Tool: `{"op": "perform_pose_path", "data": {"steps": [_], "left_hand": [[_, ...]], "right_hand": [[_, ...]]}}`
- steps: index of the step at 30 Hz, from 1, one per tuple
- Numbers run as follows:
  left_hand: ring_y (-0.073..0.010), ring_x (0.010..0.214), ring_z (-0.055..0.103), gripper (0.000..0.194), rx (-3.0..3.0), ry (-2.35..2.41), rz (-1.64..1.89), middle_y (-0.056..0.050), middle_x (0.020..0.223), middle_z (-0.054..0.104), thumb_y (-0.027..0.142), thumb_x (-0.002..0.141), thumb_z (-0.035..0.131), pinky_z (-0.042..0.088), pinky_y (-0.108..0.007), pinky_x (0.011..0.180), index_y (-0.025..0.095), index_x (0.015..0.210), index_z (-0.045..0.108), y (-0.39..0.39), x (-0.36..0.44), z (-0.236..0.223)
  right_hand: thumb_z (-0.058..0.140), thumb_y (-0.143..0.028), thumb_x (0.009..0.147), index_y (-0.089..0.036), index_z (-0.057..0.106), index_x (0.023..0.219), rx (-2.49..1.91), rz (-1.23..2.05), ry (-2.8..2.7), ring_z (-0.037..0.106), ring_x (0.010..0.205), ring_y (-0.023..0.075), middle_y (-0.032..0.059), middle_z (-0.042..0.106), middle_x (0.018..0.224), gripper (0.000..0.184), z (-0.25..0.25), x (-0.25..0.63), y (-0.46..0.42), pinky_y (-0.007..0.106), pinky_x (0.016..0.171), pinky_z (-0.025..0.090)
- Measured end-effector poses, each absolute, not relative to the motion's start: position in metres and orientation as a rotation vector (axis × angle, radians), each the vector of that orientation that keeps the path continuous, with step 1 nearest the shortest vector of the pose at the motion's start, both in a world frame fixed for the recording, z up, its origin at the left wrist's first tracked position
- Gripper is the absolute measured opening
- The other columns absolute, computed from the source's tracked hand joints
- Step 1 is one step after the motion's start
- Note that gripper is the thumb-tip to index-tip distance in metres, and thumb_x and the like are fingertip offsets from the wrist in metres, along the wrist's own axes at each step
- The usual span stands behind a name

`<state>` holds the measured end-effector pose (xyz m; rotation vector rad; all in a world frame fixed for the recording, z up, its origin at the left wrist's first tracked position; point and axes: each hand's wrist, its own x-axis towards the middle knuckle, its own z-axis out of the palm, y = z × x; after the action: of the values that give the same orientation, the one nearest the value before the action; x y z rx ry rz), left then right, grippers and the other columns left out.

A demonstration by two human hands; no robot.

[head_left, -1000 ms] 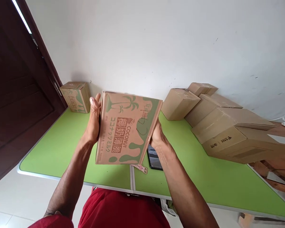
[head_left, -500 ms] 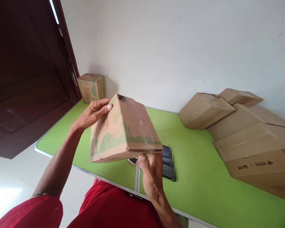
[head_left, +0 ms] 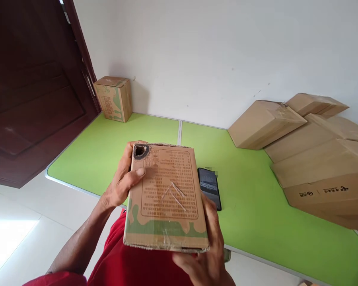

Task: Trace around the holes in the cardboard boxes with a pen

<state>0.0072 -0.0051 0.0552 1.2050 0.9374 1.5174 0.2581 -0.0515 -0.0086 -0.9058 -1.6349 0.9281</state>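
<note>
White wall, dark wooden door (head_left: 32,99) at the left, a green folding table (head_left: 256,206) against the wall. The printed carton (head_left: 166,196) was held above the table's near edge, over the red-clothed lap, its text panel facing up, a ragged hole at its far left corner. Left hand (head_left: 123,184) gripped the left side, thumb curled over the top face. Right hand (head_left: 205,254) cupped the near right corner from beneath, fingers up the side. A phone (head_left: 209,187) lay just beyond the carton. A matching small box (head_left: 113,97) stood in the far left corner; plain brown boxes (head_left: 310,147) lay piled at the right.
</note>
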Motion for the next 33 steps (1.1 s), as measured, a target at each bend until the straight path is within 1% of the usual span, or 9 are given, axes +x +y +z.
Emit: {"op": "perform_pose_path", "data": {"steps": [2,4,7,10,13,17,24,30,33], "left_hand": [[-0.0387,0.13,0.063,0.051,1.278,0.949,1.52,-0.01,0.137,0.07,0.057,0.096,0.081,0.052,-0.049,0.115,0.031,0.138,0.069,-0.018,0.011,0.059],[-0.0385,0.129,0.065,0.053,1.362,0.968,1.5,-0.01,0.14,0.07,0.055,0.098,0.078,0.054,-0.052,0.113,0.031,0.143,0.067,-0.03,0.014,0.063],[-0.0389,0.13,0.064,0.058,1.488,0.991,1.491,-0.011,0.146,0.068,0.053,0.097,0.08,0.055,-0.053,0.112,0.032,0.15,0.068,-0.046,0.021,0.069],[-0.0412,0.139,0.059,0.056,1.635,0.983,1.516,-0.012,0.144,0.071,0.052,0.096,0.082,0.05,-0.055,0.119,0.03,0.147,0.074,-0.057,0.031,0.075],[-0.0399,0.141,0.061,0.045,1.72,0.981,1.438,-0.011,0.142,0.075,0.054,0.108,0.069,0.043,-0.057,0.128,0.032,0.147,0.076,-0.065,0.042,0.084],[-0.0369,0.141,0.063,0.038,1.721,0.989,1.364,-0.009,0.144,0.074,0.045,0.118,0.054,0.045,-0.056,0.127,0.033,0.15,0.071,-0.072,0.052,0.093],[-0.0371,0.144,0.059,0.034,1.655,1.064,1.315,-0.011,0.149,0.069,0.04,0.117,0.053,0.05,-0.053,0.122,0.027,0.144,0.069,-0.078,0.057,0.102],[-0.0324,0.138,0.061,0.027,1.535,1.129,1.325,-0.006,0.141,0.069,0.031,0.112,0.058,0.051,-0.049,0.119,0.033,0.134,0.073,-0.081,0.06,0.105],[-0.0308,0.139,0.061,0.026,1.569,1.222,1.371,-0.001,0.139,0.074,0.033,0.11,0.064,0.051,-0.046,0.121,0.038,0.13,0.078,-0.081,0.054,0.103]], "right_hand": [[0.067,-0.097,0.089,-0.045,0.053,0.173,-0.917,1.158,-1.506,0.067,0.148,0.0528,0.012,0.058,0.173,0.1,0.002,0.269,-0.057,0.066,0.106,0.068],[0.057,-0.101,0.092,-0.046,0.065,0.164,-0.936,1.26,-1.392,0.069,0.146,0.0527,0.0107,0.065,0.169,0.091,0.021,0.277,-0.054,0.068,0.107,0.068],[0.061,-0.087,0.102,-0.046,0.072,0.157,-1.018,1.119,-1.425,0.067,0.148,0.0491,0.0091,0.069,0.165,0.07,0.063,0.28,-0.042,0.068,0.111,0.065],[0.077,-0.075,0.101,-0.046,0.073,0.155,-1.103,0.805,-1.6,0.064,0.152,0.0465,0.0076,0.071,0.161,0.062,0.108,0.272,-0.034,0.065,0.119,0.062],[0.087,-0.064,0.098,-0.046,0.079,0.145,-1.138,0.66,-1.789,0.073,0.138,0.0433,0.0058,0.078,0.145,0.05,0.136,0.258,-0.035,0.063,0.121,0.062],[0.083,-0.05,0.103,-0.05,0.082,0.133,-1.114,0.76,-1.874,0.081,0.12,0.0404,0.0026,0.084,0.127,0.03,0.141,0.245,-0.047,0.063,0.116,0.067],[0.073,-0.038,0.106,-0.041,0.076,0.13,-1.142,0.616,-1.954,0.082,0.113,0.0393,0.0054,0.084,0.124,0.025,0.136,0.242,-0.051,0.057,0.108,0.069],[0.072,-0.024,0.101,-0.028,0.072,0.12,-1.074,0.467,-2.034,0.084,0.102,0.031,0.0065,0.084,0.113,0.02,0.145,0.235,-0.051,0.046,0.096,0.071],[0.077,-0.029,0.104,-0.028,0.076,0.123,-1.032,0.509,-1.948,0.083,0.105,0.0285,0.0047,0.086,0.117,0.02,0.15,0.248,-0.044,0.041,0.091,0.07]]}}
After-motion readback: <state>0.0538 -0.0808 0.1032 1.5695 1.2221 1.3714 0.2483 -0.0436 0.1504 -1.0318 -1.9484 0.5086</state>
